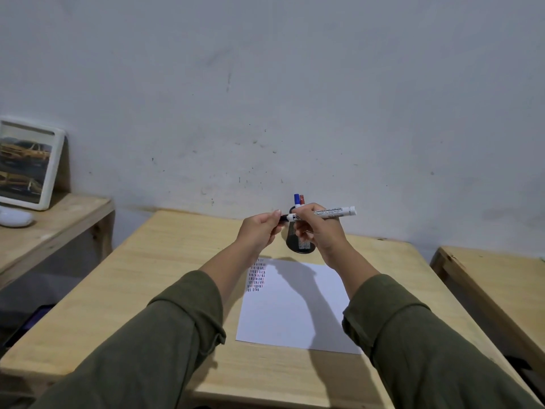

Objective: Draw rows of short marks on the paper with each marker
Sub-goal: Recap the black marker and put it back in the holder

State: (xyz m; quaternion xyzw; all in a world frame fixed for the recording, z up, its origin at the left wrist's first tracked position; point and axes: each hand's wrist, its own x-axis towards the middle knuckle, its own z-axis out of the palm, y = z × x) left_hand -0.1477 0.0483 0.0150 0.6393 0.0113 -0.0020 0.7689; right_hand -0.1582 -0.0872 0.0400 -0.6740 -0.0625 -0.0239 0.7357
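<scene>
So the wooden table (165, 270) takes up most of the lower view, with a plain wall behind it. On the table lies the white paper (295, 314), and everything else I'll place off that sheet. Its top left corner carries a small block of short marks (256, 276), rows of dark ticks with a few reddish ones mixed in. Just past the paper's far edge stands a black mesh pen holder (299, 246), and a blue-capped marker (296, 199) and a red-capped one (302, 199) poke out of its top.

Both arms in olive sleeves reach out over the paper, hands raised above its far edge and in front of the holder. The right hand (320, 228) is wrapped around the barrel of a white marker (330, 213), which lies roughly level with its tail pointing away to the right. The left hand (261, 228) pinches the dark cap end (284, 217) of that same marker between thumb and fingers (can't tell whether the cap is seated or partly off, it's mostly hidden by the fingers).

Far left of the paper, a lower wooden shelf (56, 222) holds a white-framed picture (28, 163) leaning on the wall and a small white object (14, 218) beside it. Another wooden surface (501, 278) sits off to the paper's right.
</scene>
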